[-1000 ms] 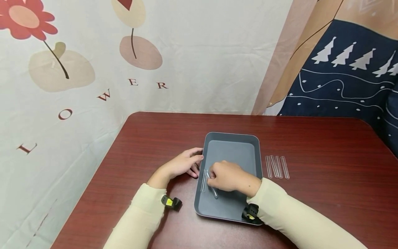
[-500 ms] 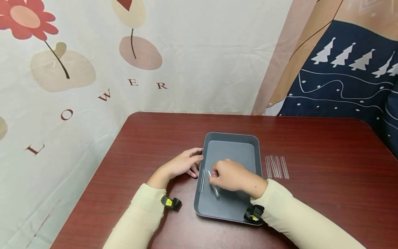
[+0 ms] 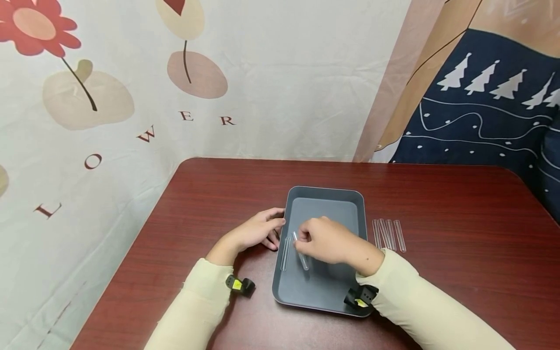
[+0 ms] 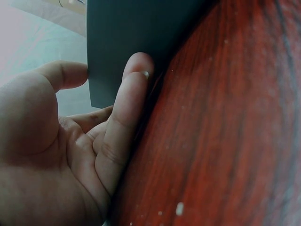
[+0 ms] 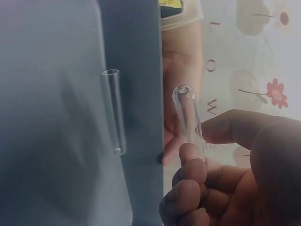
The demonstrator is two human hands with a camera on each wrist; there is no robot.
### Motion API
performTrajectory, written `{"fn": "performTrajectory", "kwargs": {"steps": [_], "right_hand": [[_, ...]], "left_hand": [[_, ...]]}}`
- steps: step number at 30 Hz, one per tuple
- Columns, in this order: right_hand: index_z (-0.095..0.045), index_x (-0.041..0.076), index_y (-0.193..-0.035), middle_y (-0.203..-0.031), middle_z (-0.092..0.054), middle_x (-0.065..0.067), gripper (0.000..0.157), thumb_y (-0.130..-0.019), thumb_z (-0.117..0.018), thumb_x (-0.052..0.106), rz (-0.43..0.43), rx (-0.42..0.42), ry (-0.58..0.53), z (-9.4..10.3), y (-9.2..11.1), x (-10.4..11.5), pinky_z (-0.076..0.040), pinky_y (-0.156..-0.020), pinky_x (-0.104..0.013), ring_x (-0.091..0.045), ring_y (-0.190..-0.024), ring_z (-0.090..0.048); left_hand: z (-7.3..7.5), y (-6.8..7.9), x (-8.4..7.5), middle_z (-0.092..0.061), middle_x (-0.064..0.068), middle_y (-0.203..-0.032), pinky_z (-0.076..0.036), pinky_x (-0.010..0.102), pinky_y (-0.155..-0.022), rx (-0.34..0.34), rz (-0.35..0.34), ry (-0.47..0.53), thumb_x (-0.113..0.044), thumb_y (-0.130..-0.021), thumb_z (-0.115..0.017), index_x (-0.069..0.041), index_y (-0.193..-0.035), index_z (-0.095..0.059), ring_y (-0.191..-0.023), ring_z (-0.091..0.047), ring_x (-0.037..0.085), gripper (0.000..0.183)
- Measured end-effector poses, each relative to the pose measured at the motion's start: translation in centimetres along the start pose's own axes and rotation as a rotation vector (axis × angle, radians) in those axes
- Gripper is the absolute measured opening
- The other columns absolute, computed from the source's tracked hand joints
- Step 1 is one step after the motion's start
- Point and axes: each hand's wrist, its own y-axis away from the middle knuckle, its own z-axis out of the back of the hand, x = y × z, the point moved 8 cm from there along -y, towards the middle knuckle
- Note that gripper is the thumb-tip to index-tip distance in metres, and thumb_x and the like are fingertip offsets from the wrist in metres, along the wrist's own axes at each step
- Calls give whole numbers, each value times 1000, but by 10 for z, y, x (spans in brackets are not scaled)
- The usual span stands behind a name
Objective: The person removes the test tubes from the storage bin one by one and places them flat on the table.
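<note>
My right hand [image 3: 325, 240] pinches a clear glass test tube [image 3: 302, 255] over the left half of a grey tray [image 3: 321, 294]. In the right wrist view, the rounded end of this test tube [image 5: 187, 110] points away from the fingertips and its other end is hidden by them. A second test tube [image 3: 285, 253] lies in the tray along the left wall. My left hand [image 3: 255, 229] stays at the tray's left side. Its thumb touches the rim, and its nearly straight fingers [image 4: 123, 125] lie against the outer wall in the left wrist view.
Several more clear test tubes [image 3: 389, 234] lie in a row on the red-brown wooden table [image 3: 459, 223], right of the tray. Behind the table hangs a pale printed cloth [image 3: 297, 97]. A dark blue cloth [image 3: 481, 107] with white trees is at the back right.
My right hand has risen slightly and moved a little right, lifting the test tube off the tray floor. The left hand and the tray have stayed in place.
</note>
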Motion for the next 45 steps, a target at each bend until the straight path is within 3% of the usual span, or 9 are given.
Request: {"fn": "performTrajectory", "kwargs": {"steps": [32, 45], "right_hand": [[-58, 21, -66, -58, -48, 11, 24, -90, -65, 24, 12, -147, -44, 45, 20, -2, -37, -52, -21, -4, -53, -45], [-59, 21, -66, -60, -49, 10, 24, -90, -65, 20, 27, -194, -60, 51, 28, -12, -37, -52, -21, -5, -54, -44]], "left_hand": [[1, 1, -1, -66, 13, -91, -62, 34, -63, -3, -3, -2, -28, -104, -48, -14, -154, -35, -65, -67, 18, 53], [0, 0, -1, -64, 12, -91, -62, 33, -63, 2, -5, 4, -27, -104, -48, -15, -153, -36, -65, -67, 18, 52]]}}
